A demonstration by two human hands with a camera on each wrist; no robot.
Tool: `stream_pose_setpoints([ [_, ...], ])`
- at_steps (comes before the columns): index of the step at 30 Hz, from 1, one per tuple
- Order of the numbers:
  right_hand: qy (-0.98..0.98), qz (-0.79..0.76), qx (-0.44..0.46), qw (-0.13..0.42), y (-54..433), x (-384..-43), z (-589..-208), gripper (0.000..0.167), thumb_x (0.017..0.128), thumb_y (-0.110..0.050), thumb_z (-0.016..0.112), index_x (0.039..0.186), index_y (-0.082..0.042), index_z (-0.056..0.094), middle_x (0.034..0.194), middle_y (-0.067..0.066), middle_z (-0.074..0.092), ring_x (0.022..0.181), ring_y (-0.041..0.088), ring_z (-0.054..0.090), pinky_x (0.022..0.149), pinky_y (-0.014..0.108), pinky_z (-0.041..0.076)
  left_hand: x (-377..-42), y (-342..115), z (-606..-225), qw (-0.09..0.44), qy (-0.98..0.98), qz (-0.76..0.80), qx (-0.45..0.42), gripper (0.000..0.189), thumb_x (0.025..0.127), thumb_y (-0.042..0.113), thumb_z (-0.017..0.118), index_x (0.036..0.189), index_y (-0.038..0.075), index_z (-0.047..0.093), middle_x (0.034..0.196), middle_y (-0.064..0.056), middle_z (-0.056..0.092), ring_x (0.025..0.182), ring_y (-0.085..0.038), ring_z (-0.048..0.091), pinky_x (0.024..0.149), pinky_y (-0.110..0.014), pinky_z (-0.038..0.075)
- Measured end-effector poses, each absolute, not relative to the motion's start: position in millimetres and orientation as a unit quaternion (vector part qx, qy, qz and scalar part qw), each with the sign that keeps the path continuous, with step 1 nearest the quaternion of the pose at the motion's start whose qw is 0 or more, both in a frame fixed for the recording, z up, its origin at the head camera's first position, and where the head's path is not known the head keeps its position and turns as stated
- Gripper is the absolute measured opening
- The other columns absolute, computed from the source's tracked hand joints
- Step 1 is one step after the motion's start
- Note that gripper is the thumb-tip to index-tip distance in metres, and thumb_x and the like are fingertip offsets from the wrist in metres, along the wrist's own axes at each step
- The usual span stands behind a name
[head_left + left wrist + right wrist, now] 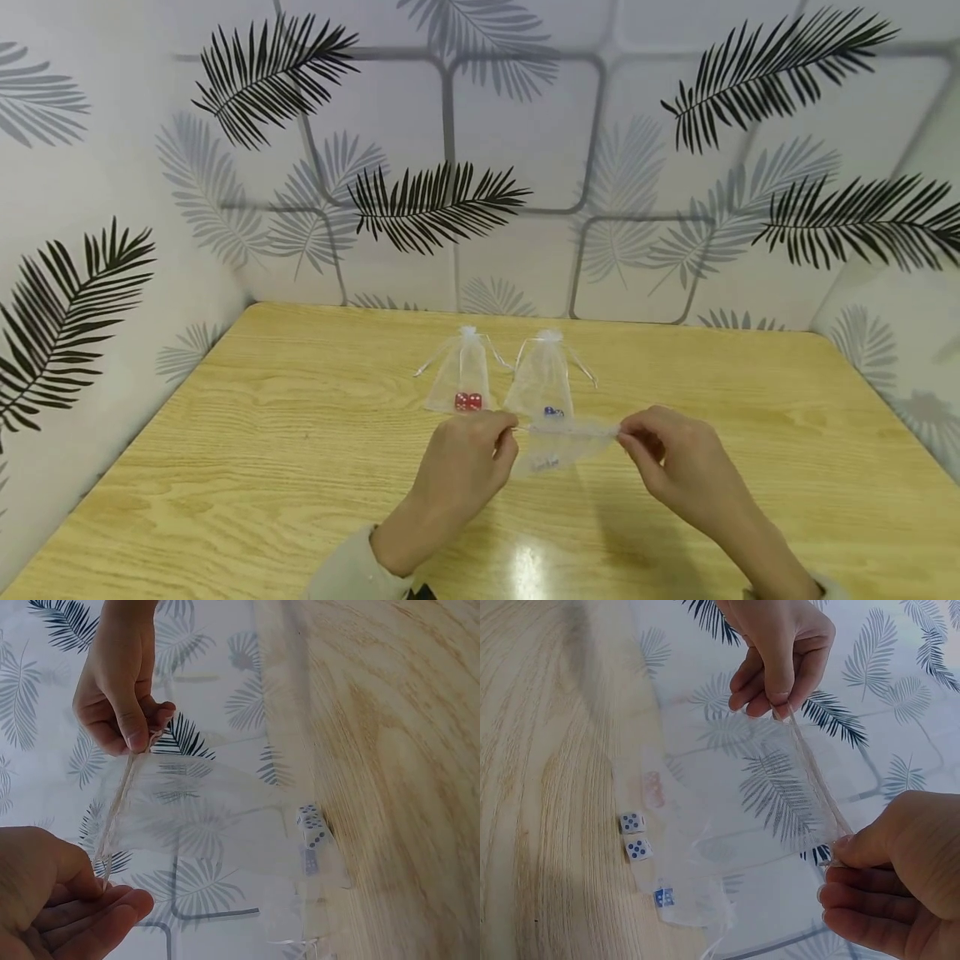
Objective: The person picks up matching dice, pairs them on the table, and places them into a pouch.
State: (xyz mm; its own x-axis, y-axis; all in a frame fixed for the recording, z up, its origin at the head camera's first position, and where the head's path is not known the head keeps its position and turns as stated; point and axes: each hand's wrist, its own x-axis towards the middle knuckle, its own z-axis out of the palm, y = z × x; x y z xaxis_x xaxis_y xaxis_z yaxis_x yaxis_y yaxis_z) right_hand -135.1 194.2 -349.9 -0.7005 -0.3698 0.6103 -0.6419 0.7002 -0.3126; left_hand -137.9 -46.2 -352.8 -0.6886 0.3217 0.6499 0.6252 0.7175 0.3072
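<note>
Between my two hands a sheer white drawstring pouch is stretched by its top edge. Two white dice with blue dots lie at its bottom. My left hand pinches the drawstring at one end of the mouth; my right hand pinches the opposite end. In the left wrist view the cord runs taut between both sets of fingers. Just beyond stand two more sheer pouches with gathered tops: one pouch with red dice, the other pouch with blue dice.
A light wood-grain table carries everything. Behind it and along the sides rises a pale wall covering printed with dark and grey leaves. Loose cord ends from the two far pouches spread over the tabletop.
</note>
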Motion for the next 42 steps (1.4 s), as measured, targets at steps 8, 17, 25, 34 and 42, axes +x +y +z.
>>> stream_pose_setpoints([
  [8,-0.886,0.274,0.285,0.244,194,-135,-351,0.016,0.075,0.006,0.074,0.081,-0.008,0.069,0.072,-0.006,0.062,0.057,-0.007,0.047,0.048,0.015,0.043,-139,-48,-352,0.297,-0.877,-0.269,-0.265,0.014,0.069,-0.009,0.062,0.066,0.004,0.067,0.055,0.003,0.055,0.051,-0.002,0.032,0.047,-0.010,0.027],
  [17,-0.909,0.244,0.256,0.219,201,-137,-349,0.013,0.077,0.003,0.073,0.081,-0.009,0.070,0.074,-0.003,0.065,0.059,-0.003,0.052,0.051,0.017,0.046,-142,-54,-349,0.309,-0.878,-0.255,-0.261,0.014,0.070,-0.010,0.063,0.068,0.002,0.069,0.060,-0.002,0.064,0.049,-0.003,0.033,0.047,-0.010,0.032],
  [25,-0.911,0.239,0.243,0.232,219,-141,-347,0.014,0.075,0.004,0.075,0.082,-0.008,0.070,0.075,-0.004,0.066,0.058,-0.005,0.049,0.049,0.018,0.043,-149,-62,-344,0.304,-0.881,-0.272,-0.242,0.014,0.073,-0.010,0.062,0.078,-0.002,0.073,0.073,-0.011,0.072,0.046,-0.002,0.031,0.047,-0.011,0.033],
  [34,-0.906,0.229,0.244,0.261,222,-143,-343,0.016,0.073,0.006,0.076,0.080,-0.008,0.070,0.072,-0.004,0.066,0.057,-0.003,0.050,0.048,0.018,0.044,-153,-66,-346,0.291,-0.892,-0.262,-0.228,0.012,0.075,-0.009,0.061,0.076,-0.002,0.071,0.068,-0.009,0.070,0.046,-0.003,0.030,0.047,-0.013,0.032],
  [42,-0.906,0.223,0.241,0.266,226,-144,-339,0.017,0.072,0.006,0.076,0.080,-0.007,0.071,0.072,-0.003,0.067,0.058,-0.004,0.052,0.049,0.018,0.045,-156,-70,-349,0.296,-0.895,-0.249,-0.222,0.013,0.076,-0.007,0.061,0.078,-0.001,0.072,0.068,-0.008,0.069,0.048,-0.005,0.032,0.049,-0.014,0.034],
])
